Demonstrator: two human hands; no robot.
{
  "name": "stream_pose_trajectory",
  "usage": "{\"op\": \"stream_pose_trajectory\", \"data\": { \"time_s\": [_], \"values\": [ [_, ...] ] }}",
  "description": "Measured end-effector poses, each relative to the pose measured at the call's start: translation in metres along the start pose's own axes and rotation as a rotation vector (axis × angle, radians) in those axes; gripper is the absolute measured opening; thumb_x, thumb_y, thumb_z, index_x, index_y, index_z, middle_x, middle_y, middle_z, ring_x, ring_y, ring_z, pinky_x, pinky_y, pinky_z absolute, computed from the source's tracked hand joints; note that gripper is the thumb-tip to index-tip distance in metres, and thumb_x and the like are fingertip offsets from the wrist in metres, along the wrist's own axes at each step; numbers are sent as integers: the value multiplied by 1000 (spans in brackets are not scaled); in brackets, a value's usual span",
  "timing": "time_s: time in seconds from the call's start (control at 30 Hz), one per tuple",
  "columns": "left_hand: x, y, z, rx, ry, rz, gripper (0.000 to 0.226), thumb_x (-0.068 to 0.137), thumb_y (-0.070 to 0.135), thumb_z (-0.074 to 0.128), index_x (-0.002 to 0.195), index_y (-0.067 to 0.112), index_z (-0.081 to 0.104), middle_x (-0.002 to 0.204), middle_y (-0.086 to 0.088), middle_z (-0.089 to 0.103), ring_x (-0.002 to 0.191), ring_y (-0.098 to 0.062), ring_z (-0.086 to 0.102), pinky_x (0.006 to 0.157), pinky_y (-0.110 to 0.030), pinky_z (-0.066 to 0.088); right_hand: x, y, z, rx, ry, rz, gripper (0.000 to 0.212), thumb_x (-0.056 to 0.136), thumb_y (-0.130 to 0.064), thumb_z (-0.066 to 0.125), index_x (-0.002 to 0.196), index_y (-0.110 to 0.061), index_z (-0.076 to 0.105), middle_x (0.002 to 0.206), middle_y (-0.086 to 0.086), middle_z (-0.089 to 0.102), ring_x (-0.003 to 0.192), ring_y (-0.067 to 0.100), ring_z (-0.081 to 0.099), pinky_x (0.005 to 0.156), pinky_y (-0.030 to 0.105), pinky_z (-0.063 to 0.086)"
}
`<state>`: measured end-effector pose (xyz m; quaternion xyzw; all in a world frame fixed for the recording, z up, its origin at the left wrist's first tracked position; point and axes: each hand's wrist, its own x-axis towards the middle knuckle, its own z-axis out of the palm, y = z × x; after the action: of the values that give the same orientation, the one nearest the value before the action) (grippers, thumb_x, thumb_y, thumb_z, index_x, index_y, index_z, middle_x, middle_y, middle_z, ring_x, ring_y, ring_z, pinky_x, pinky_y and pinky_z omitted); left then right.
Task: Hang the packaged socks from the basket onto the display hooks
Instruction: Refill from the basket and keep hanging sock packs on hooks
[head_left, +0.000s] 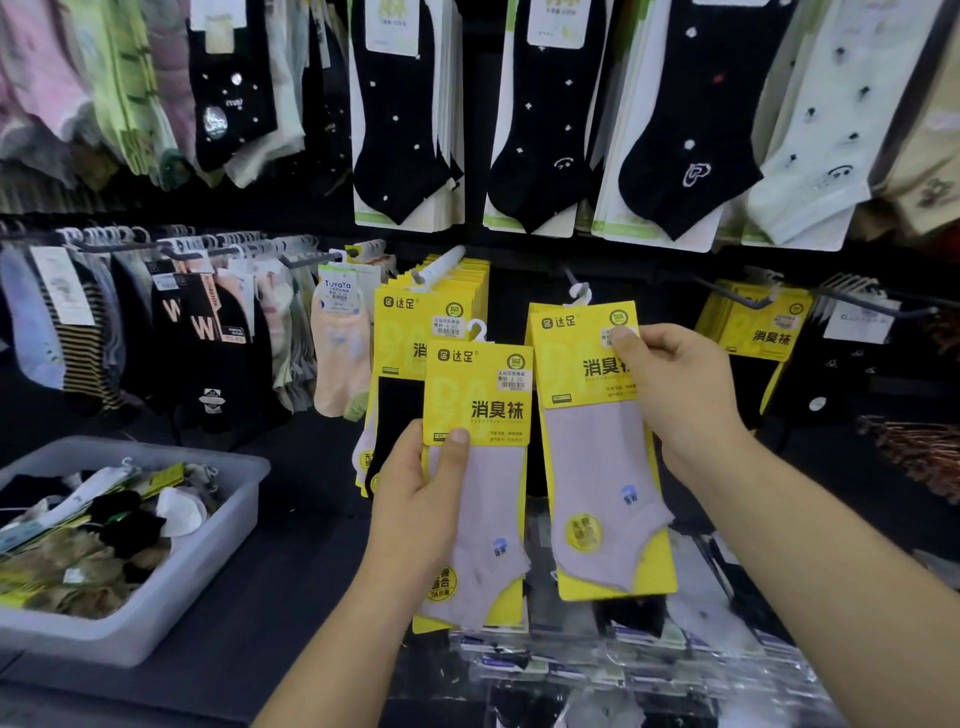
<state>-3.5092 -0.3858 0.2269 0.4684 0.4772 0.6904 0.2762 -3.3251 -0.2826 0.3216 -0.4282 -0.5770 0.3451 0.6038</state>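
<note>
My right hand (680, 384) pinches the first sock pack (592, 457) by its card, hanger at the middle hook (570, 275); whether it is already on, I cannot tell. My left hand (415, 493) grips the second sock pack (475, 410), which I think goes on the same hook next. The basket (218, 561) stays near left.

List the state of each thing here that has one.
left grip: holds left sock pack
right grip: holds right sock pack
left sock pack: upright, hanger on no hook
right sock pack: upright, hanger at the hook; seated or not, cannot tell
basket: holds loose socks
neighbouring hook: full of yellow packs
</note>
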Motion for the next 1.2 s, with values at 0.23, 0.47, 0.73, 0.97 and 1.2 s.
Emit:
{"op": "stream_pose_trajectory", "data": {
  "time_s": [0.23,0.47,0.73,0.97,1.2],
  "values": [
    [-1,2,-8,40,-21,36,15,106,42,57,106,47,71,112,18,78,106,-1,73,84,-27,54,-1,19,-1,-169,54,-25,30,87,-45,75,84,-16,68,80,3,71,81,23,69,72,42,59],
    [-4,8,12,-3,-134,27,19,104,38,56,111,44,73,115,13,79,109,-5,74,84,-18,57,-32,7,-5,-100,-182,-57,27,93,-44,65,81,-20,67,81,3,71,72,11,66,64,24,52],
    [24,20,58,115,-155,20,12,109,32,56,109,35,67,105,20,77,101,0,72,84,-19,56,-16,0,-16,-21,-35,-63,7,93,-22,72,88,-20,67,84,3,73,69,4,68,56,15,48],
    [45,22,64,234,-173,13,20,108,41,56,109,23,66,105,5,75,94,-3,68,82,-28,55,-4,3,-14,-7,67,-62,7,93,-24,72,88,-21,67,88,4,74,80,17,71,66,28,53],
    [51,17,61,239,-182,-17,13,108,40,56,109,32,66,105,18,73,94,15,65,68,-6,47,1,9,-6,-32,82,-72,7,92,-26,72,87,-24,67,82,-2,73,71,5,69,60,21,51]
  ]
}}
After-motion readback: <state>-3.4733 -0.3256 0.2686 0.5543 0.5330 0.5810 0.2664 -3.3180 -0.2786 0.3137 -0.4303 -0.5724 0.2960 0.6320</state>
